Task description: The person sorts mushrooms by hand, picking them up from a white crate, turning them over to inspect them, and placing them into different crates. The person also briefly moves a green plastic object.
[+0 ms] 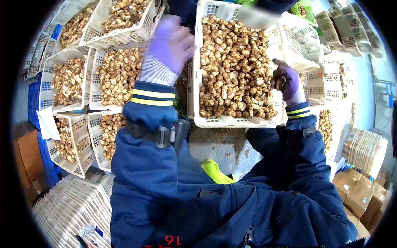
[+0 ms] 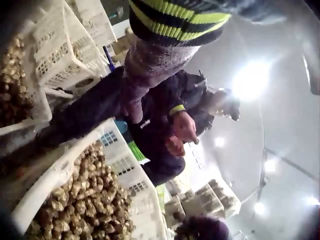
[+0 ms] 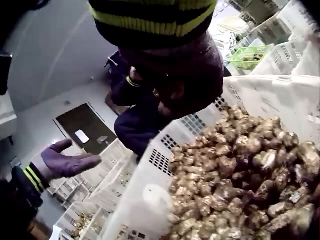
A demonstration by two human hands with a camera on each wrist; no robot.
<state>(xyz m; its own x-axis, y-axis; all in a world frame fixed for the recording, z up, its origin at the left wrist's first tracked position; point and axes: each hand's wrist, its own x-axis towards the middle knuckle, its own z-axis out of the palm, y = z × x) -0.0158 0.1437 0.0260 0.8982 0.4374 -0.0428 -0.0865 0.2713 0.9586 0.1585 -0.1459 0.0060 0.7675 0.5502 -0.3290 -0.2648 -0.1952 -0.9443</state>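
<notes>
A white plastic crate (image 1: 231,122) full of small, knobby brown lumps (image 1: 233,68) with pale patches stands in front of me. My left hand (image 1: 171,43), in a purple glove, is raised beside the crate's left wall and blurred in the head view. In the right wrist view this left hand (image 3: 70,161) has its fingers extended and holds nothing. My right hand (image 1: 287,80), gloved in purple with dark, soiled fingers, is at the crate's right rim with its fingers loosely bent. The right wrist view shows that hand (image 3: 175,85) dark over the crate's edge, fingertips partly hidden.
More white crates (image 1: 95,78) of the same lumps stand in rows at left and right. Stacked empty crates (image 1: 74,206) are at lower left, cardboard boxes (image 1: 355,190) at lower right. Another person (image 2: 165,115) stands across the crate. A green basket (image 3: 250,57) lies beyond.
</notes>
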